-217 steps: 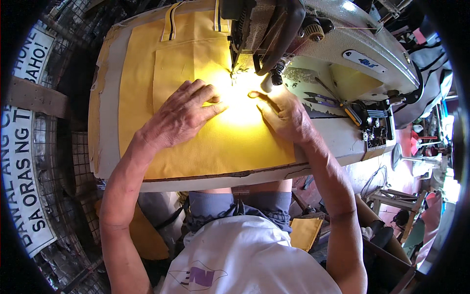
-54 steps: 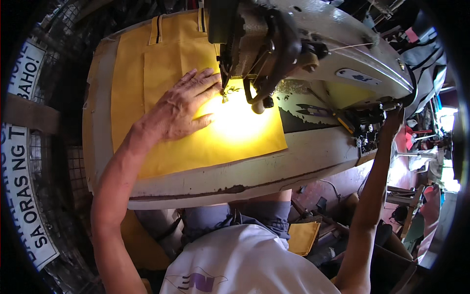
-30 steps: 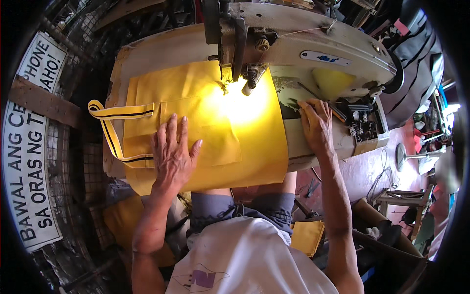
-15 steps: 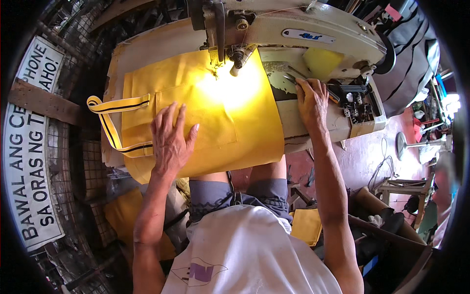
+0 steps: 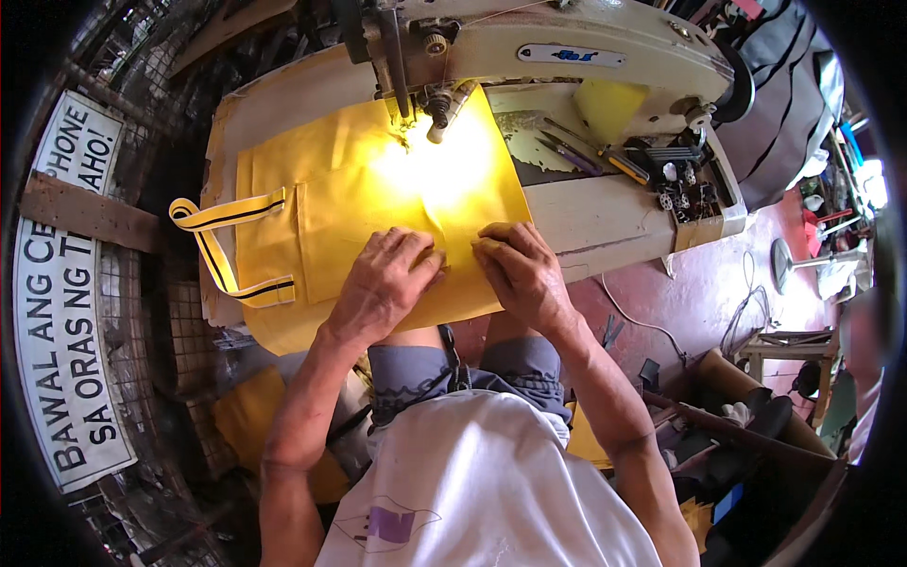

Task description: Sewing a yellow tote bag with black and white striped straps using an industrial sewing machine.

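Observation:
A yellow fabric panel (image 5: 359, 208) lies across the sewing machine bed, its upper part under the lit needle area. A strap (image 5: 227, 219), yellow and white with a black stripe, loops off its left side. With curled fingers, my left hand (image 5: 383, 283) grips the fabric near a sewn patch's edge. Just to its right, my right hand (image 5: 527, 274) pinches the same fabric near the panel's right edge; the fingertips are partly hidden. Above both hands is the sewing machine (image 5: 586, 52), its presser foot lost in the glare.
Slim pointed tools (image 5: 570, 151) and an orange-black cutter (image 5: 625, 166) lie on the bed at right. Beside them, a small tray (image 5: 694, 198) holds metal parts. More yellow fabric (image 5: 250, 416) sits low at left. A stand fan (image 5: 782, 266) is on the floor at right.
My right hand has left the tools on the machine bed and come left onto the fabric. My left hand has slid right, and its spread fingers have curled.

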The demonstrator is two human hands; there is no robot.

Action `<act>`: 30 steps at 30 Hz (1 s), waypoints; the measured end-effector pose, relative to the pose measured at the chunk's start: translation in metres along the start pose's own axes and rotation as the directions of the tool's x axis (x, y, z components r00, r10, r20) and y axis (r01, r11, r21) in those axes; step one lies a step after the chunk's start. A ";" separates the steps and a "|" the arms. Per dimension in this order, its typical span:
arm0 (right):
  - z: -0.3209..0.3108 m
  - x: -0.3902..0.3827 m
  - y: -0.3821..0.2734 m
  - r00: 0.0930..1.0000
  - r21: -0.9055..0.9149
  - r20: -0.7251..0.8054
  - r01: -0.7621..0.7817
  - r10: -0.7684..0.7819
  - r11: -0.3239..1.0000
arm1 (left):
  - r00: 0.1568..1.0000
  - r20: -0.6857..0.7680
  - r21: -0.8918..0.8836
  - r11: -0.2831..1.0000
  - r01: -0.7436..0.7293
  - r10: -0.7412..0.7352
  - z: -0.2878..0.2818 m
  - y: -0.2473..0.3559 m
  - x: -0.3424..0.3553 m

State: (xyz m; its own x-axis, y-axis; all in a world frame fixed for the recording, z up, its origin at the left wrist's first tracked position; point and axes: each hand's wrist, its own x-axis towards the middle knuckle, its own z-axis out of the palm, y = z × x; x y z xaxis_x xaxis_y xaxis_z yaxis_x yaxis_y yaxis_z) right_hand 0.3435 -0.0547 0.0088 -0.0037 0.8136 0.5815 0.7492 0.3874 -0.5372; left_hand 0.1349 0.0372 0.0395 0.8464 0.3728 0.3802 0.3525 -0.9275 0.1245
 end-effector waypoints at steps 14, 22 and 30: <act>-0.011 0.029 0.002 0.931 0.169 0.199 -0.340 0.306 0.925 | 0.896 -0.409 0.156 0.954 0.256 -0.174 -0.056 -0.035 0.008; 0.043 0.104 0.040 0.978 0.092 0.120 -0.181 0.170 0.979 | 0.860 -0.350 -0.285 0.916 0.281 -0.372 -0.063 -0.053 0.006; 0.084 0.122 0.072 0.979 0.277 0.047 0.180 -0.200 0.944 | 0.837 -0.348 -0.380 0.880 0.286 -0.422 -0.061 -0.051 0.003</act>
State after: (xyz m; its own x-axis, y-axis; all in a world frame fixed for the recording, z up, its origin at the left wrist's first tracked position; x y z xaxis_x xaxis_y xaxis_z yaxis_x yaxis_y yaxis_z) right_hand 0.3415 0.1088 -0.0098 -0.1846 0.7390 0.6479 0.5234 0.6319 -0.5716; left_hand 0.0952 0.0842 0.0906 0.4213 0.6934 0.5846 0.4004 -0.7206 0.5661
